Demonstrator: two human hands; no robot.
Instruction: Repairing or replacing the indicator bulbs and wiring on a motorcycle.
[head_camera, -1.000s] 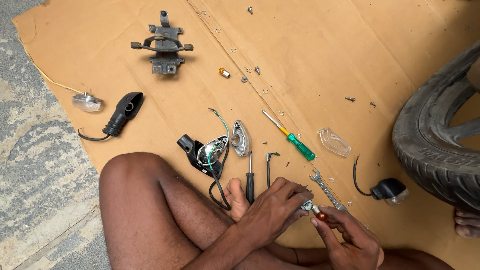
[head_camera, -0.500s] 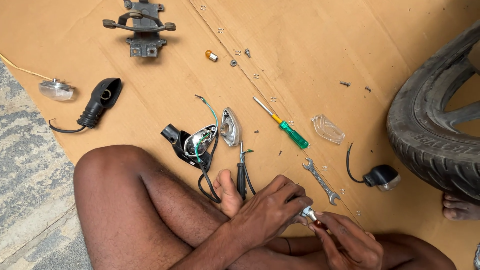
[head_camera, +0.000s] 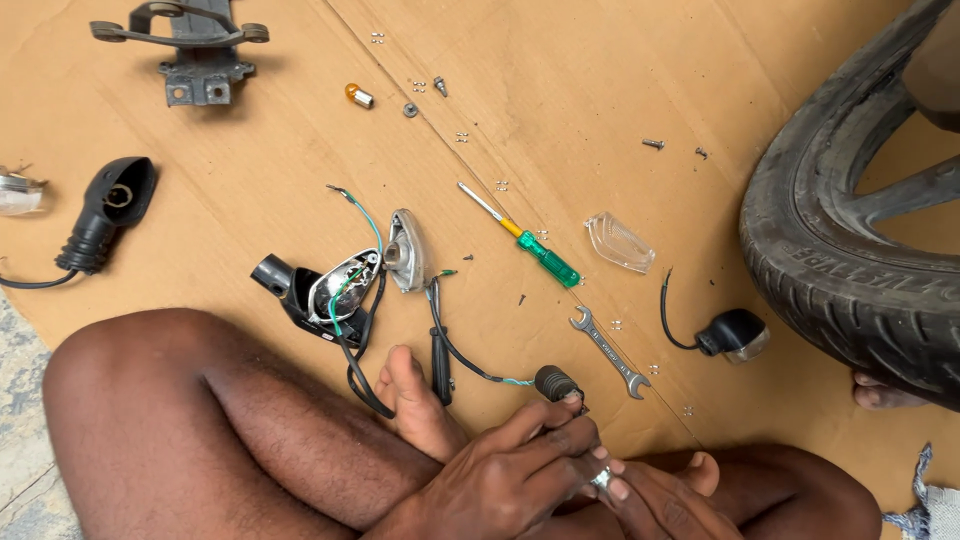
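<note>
Since half a second ago, your view has shifted so that every part on the cardboard sits higher and further left in frame, and your hands have dropped toward the bottom edge. Your left hand (head_camera: 520, 470) lies across your crossed legs, wrist low, fingers curled forward and closed round a small black rubber boot (head_camera: 556, 383) with a metal fitting below it. Your right hand (head_camera: 665, 505) comes up from the bottom edge, mostly cut off, its fingertips pressed against the left hand's; whether it grips the fitting itself, you cannot tell from this view. Both hands are together, touching at the fingers.

A thin black wire (head_camera: 462, 360) runs from the boot up to the chrome reflector (head_camera: 405, 250), which lies just beside the opened black indicator housing (head_camera: 320, 290). Black-handled pliers (head_camera: 439, 350) lie beside your foot. A small open-ended spanner (head_camera: 608, 350) lies to the right of the boot, near it but apart. Further up lie a green-handled screwdriver (head_camera: 525, 240) and a clear lens cover (head_camera: 620, 243). A second black indicator (head_camera: 733, 333) sits near the tyre (head_camera: 830, 260). Beyond, on the cardboard sheet (head_camera: 560, 60), are an orange bulb (head_camera: 357, 95), loose screws, a metal bracket (head_camera: 195, 50) and another black indicator shell (head_camera: 110, 205) at left.
</note>
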